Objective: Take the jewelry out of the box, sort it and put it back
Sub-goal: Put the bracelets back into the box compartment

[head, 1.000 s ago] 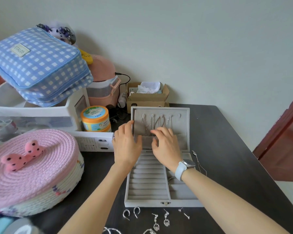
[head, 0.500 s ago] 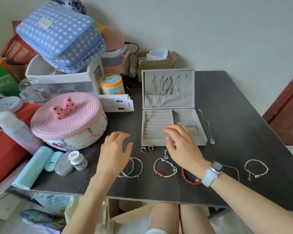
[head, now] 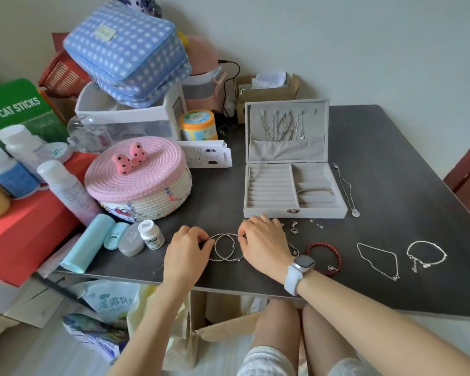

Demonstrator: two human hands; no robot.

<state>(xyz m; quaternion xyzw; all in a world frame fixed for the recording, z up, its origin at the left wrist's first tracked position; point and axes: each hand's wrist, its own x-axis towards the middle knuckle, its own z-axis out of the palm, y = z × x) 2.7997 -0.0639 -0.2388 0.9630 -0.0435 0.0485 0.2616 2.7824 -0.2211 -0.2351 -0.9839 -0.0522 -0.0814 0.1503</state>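
The grey jewelry box (head: 293,213) stands open on the dark table (head: 391,164). Several necklaces (head: 282,127) hang in its lid and one bangle (head: 314,190) lies in a right compartment. In front of the box lie two silver hoop bracelets (head: 225,246). My left hand (head: 187,249) pinches their left edge and my right hand (head: 263,244) pinches their right edge. A red bead bracelet (head: 324,256), a thin chain (head: 379,260), a charm bracelet (head: 426,255), small earrings (head: 304,226) and a pendant necklace (head: 346,189) lie loose on the table.
A pink woven basket (head: 139,180), a small white pill bottle (head: 151,234), a grey case (head: 132,241) and mint tubes (head: 84,242) crowd the table's left. A blue gingham bag (head: 128,50) sits on a white organiser behind. The table's front edge runs under my wrists.
Both hands left the box lid and came down to the table's front. They have closed on the two hoop bracelets. The view has tilted down and widened.
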